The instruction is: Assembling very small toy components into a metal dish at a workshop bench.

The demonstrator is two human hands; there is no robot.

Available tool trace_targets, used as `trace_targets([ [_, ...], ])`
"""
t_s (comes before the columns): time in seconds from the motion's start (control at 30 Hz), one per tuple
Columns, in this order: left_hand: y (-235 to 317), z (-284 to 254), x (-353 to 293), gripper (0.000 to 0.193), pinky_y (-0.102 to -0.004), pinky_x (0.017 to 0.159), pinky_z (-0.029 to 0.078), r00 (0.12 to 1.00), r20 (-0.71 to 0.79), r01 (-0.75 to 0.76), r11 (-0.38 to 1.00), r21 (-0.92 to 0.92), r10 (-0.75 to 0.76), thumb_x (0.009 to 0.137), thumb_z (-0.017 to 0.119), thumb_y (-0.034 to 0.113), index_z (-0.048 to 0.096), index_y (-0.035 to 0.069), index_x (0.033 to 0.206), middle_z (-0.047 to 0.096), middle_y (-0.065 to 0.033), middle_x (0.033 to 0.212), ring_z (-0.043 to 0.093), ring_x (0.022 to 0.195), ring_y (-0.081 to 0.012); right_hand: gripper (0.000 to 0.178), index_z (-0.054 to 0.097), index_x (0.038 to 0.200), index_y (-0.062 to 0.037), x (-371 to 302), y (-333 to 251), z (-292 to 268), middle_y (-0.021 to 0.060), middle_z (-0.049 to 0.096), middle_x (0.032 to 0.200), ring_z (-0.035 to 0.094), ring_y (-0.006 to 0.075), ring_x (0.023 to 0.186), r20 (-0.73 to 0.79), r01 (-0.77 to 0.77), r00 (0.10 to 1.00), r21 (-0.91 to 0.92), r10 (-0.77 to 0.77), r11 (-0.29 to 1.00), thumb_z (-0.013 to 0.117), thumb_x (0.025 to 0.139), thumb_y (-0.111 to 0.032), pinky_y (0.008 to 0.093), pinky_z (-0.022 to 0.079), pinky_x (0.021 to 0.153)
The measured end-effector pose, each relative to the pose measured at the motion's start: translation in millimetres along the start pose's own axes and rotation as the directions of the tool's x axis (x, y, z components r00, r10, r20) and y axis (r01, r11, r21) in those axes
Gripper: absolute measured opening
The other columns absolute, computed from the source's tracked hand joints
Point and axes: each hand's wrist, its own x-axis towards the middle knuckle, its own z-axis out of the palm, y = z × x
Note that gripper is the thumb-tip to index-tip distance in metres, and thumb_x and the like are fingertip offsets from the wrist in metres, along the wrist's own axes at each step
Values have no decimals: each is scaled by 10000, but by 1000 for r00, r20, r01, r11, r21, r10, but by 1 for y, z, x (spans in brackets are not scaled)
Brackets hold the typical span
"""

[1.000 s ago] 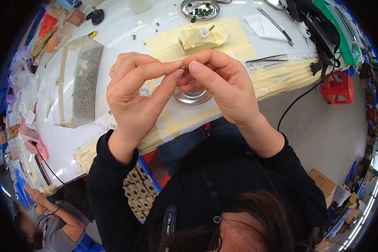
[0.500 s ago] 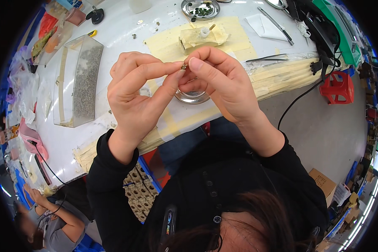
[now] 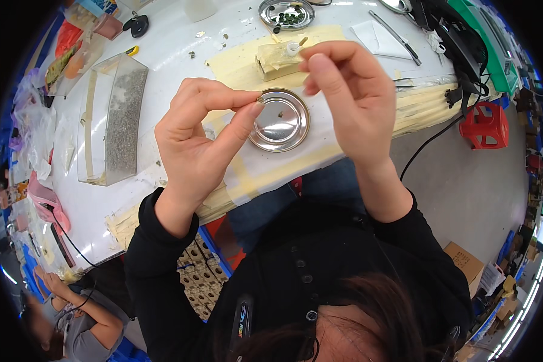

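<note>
My left hand (image 3: 202,130) pinches a tiny dull metal piece (image 3: 260,99) between thumb and index finger, too small to make out further. Just below its fingertips lies a round shiny metal dish (image 3: 293,134) with a small dark speck in it. My right hand (image 3: 359,96) is raised over the table to the right of the dish, somewhat blurred, fingers loosely bent and apart, nothing visible in them. Its fingertips are near a small white cup (image 3: 292,49), with a short tan stick (image 3: 303,41) beside it. The cup sits on a tape-covered block (image 3: 277,65).
A clear plastic box (image 3: 125,117) with grey grains stands at left. Farther back is a metal tray (image 3: 311,17) of small green pieces. A pen (image 3: 396,37) lies across white paper at right. A co-worker (image 3: 87,314) sits at lower left; a red stool (image 3: 484,125) stands at right.
My right hand has left the small metal piece and moved right and away from me, toward the white cup. My left hand still pinches the piece; the metal dish is now uncovered to view.
</note>
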Motion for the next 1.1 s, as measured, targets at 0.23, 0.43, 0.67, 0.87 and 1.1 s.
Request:
trace_targets([
  [0.23,-1,1,1,157,-280,747,420,1000,-1,-17,999,38,17,752,768,-22,736,35,895,665,-36,828,556,816,-154,88,717,921,-56,35,3,-18,57,674,892,583,206,799,135,370,889,-773,-437,515,710,835,-74,307,465,726],
  [0.43,0,2,0,181,-281,746,412,1000,-16,-9,1000,23,10,736,778,-26,736,37,900,649,-31,814,544,811,-161,69,697,888,-31,35,9,-18,54,666,838,586,186,783,168,419,855,-781,-491,462,709,841,-80,295,463,699],
  [0.67,1,-3,0,265,-297,741,360,993,-35,-107,984,140,113,675,796,-31,751,84,911,626,-5,779,532,760,-165,69,698,859,-31,-1,-5,7,53,649,793,559,173,757,156,132,982,-188,-103,973,727,824,-83,285,443,678],
  [0.87,2,-1,2,264,-299,725,341,989,-21,-137,972,190,144,671,807,-8,761,102,906,624,12,768,530,734,-153,94,699,896,-33,-12,8,14,13,624,798,543,100,734,166,-106,981,43,97,993,713,864,-120,243,414,617],
  [1.1,2,-1,2,265,-297,721,339,992,-5,-126,970,209,130,669,810,6,772,111,909,623,17,767,532,738,-152,99,703,898,-35,-14,11,13,-4,617,803,521,48,698,189,-144,974,74,128,987,697,887,-133,201,372,548],
])
